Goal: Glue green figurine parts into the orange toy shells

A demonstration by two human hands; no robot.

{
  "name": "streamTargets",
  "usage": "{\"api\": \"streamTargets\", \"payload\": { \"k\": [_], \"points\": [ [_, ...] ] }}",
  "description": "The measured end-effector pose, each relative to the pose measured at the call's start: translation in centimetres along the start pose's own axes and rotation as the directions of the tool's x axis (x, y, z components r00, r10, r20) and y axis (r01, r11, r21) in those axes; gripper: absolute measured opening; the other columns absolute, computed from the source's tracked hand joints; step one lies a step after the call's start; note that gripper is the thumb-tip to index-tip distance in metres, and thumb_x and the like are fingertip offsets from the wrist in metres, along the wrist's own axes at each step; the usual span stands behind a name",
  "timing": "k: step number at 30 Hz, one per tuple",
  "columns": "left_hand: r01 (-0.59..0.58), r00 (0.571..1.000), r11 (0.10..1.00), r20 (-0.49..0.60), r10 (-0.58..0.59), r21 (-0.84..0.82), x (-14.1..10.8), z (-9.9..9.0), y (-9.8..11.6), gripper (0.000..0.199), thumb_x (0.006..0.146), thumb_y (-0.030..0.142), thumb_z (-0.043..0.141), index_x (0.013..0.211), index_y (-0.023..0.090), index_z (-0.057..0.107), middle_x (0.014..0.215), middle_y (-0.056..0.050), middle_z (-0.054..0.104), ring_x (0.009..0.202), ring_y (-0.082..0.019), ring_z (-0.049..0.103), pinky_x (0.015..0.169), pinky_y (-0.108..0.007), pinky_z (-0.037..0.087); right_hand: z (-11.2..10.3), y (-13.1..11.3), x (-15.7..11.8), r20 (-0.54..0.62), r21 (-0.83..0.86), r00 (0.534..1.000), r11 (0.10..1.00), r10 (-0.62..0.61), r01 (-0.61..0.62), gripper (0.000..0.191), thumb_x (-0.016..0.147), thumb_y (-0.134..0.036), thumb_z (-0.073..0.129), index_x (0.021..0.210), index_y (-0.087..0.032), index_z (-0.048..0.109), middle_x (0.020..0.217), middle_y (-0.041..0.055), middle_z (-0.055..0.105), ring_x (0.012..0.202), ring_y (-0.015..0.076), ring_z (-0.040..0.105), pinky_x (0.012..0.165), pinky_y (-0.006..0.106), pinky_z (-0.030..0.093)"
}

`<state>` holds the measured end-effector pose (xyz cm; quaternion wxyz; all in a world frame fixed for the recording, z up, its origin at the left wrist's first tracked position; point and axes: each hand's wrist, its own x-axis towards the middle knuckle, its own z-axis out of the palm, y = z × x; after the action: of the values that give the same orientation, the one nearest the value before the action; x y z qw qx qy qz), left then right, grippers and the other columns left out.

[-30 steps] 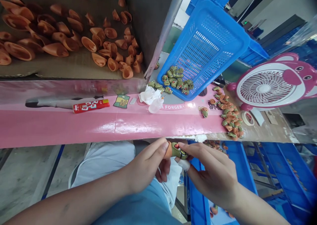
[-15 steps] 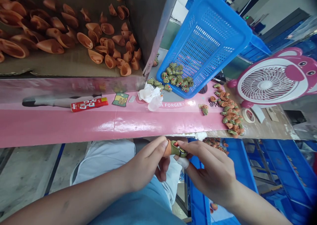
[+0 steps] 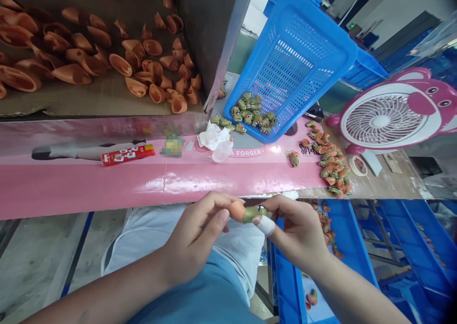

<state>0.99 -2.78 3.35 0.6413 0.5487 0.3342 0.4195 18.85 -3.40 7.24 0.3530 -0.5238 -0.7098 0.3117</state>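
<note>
My left hand (image 3: 194, 236) pinches an orange hollow plastic piece (image 3: 236, 211) between thumb and fingers, above my lap. A small green painted figurine part (image 3: 250, 213) is gripped by my right hand (image 3: 302, 231), whose thumb wears a white wrap (image 3: 266, 225). The two parts meet end to end between my hands; whether they are fixed together I cannot tell. Beyond them, a blue perforated basket (image 3: 303, 67) stands tilted with several green parts (image 3: 252, 110) at its lower end. An open cardboard box (image 3: 200, 34) with many orange pieces (image 3: 153, 69) is at the upper left.
On the pink-covered table (image 3: 124, 186) lie a red packet (image 3: 127, 154), crumpled white tissue (image 3: 213, 136) and one orange-green figure (image 3: 293, 159). To the right are piled orange-green figures (image 3: 333, 167), a tape roll (image 3: 358, 166) and a pink fan (image 3: 389, 114). Blue trays (image 3: 352, 233) sit below the edge.
The joined orange and green parts have turned in my fingers, so the red painted detail no longer shows. My left thumb now lies along the orange piece.
</note>
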Motion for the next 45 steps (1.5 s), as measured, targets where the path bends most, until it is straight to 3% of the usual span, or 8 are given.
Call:
{"api": "streamTargets", "payload": {
  "k": [4,7,10,13,19,23,31,45],
  "points": [
    [0.092,0.995,0.992,0.04,-0.089,-0.084,0.3,0.1,0.4,0.016,0.088,0.028,0.038,0.087,0.02,0.052,0.092,-0.001,0.055,0.083,-0.012,0.053,0.065,-0.021,0.047,0.0,0.4,0.0,0.013,0.006,1.0,1.0,-0.023,0.023,0.018,0.07,-0.024,0.064,0.064,-0.013,0.052,0.052,-0.0033,0.047,0.046,0.0034,0.041,0.043,0.014,0.035],
    [0.203,0.978,0.961,0.082,-0.191,-0.189,0.6,0.0,0.6,0.019,0.088,0.03,0.038,0.082,0.017,0.051,0.081,-0.001,0.055,0.073,-0.012,0.052,0.059,-0.022,0.048,-0.4,0.9,0.0,0.073,-0.014,0.99,0.993,-0.119,0.12,0.012,0.073,-0.023,0.061,0.079,-0.014,0.056,0.064,-0.0003,0.055,0.053,0.0052,0.048,0.049,0.016,0.041],
    [0.276,0.961,0.925,0.107,-0.257,-0.26,0.8,-0.2,0.6,0.021,0.087,0.031,0.04,0.076,0.016,0.05,0.074,0.0,0.054,0.07,-0.012,0.052,0.054,-0.021,0.047,-0.7,1.3,0.0,0.155,-0.05,0.967,0.976,-0.202,0.212,0.024,0.074,-0.021,0.06,0.097,-0.015,0.055,0.075,0.0021,0.059,0.059,0.006,0.051,0.055,0.017,0.044],
    [0.307,0.951,0.911,0.115,-0.286,-0.275,0.8,-0.2,0.6,0.02,0.086,0.031,0.041,0.077,0.016,0.05,0.073,0.0,0.053,0.069,-0.012,0.053,0.052,-0.02,0.047,-0.8,1.4,-0.2,0.181,-0.035,0.954,0.968,-0.24,0.25,0.021,0.074,-0.018,0.061,0.094,-0.015,0.056,0.076,0.0018,0.059,0.059,0.0053,0.051,0.054,0.016,0.044],
    [0.34,0.94,0.905,0.13,-0.316,-0.257,0.7,0.0,0.9,0.028,0.082,0.029,0.05,0.108,0.02,0.044,0.086,-0.003,0.061,0.072,-0.014,0.059,0.052,-0.02,0.046,-0.4,1.2,-0.3,0.085,-0.018,0.984,0.988,-0.154,0.156,0.013,0.069,-0.017,0.064,0.078,-0.014,0.054,0.062,-0.0014,0.054,0.053,0.0049,0.048,0.049,0.015,0.04],
    [0.361,0.932,0.903,0.128,-0.34,-0.232,0.8,0.2,1.1,0.028,0.081,0.027,0.053,0.107,0.02,0.047,0.086,-0.003,0.063,0.072,-0.013,0.06,0.053,-0.018,0.045,-0.1,1.3,-0.6,0.081,0.006,0.991,0.994,-0.107,0.107,0.013,0.069,-0.015,0.063,0.077,-0.015,0.054,0.063,-0.0019,0.054,0.052,0.0045,0.048,0.049,0.015,0.04],
    [0.376,0.926,0.906,0.123,-0.358,-0.193,0.8,0.2,1.0,0.027,0.08,0.027,0.054,0.105,0.019,0.048,0.085,-0.003,0.064,0.073,-0.013,0.059,0.055,-0.019,0.045,0.0,1.2,-0.8,0.064,-0.047,0.989,0.99,-0.131,0.134,0.011,0.07,-0.014,0.061,0.079,-0.015,0.055,0.06,-0.0036,0.053,0.05,0.0022,0.044,0.047,0.012,0.038],
    [0.423,0.905,0.89,0.13,-0.406,-0.169,0.8,0.3,0.8,0.024,0.081,0.029,0.053,0.102,0.02,0.048,0.08,0.0,0.062,0.07,-0.012,0.06,0.055,-0.019,0.044,0.3,1.1,-1.2,0.042,-0.046,0.998,0.997,-0.053,0.055,0.013,0.072,-0.024,0.06,0.073,-0.012,0.056,0.053,-0.003,0.048,0.045,0.0031,0.041,0.042,0.013,0.035]
  ]
}}
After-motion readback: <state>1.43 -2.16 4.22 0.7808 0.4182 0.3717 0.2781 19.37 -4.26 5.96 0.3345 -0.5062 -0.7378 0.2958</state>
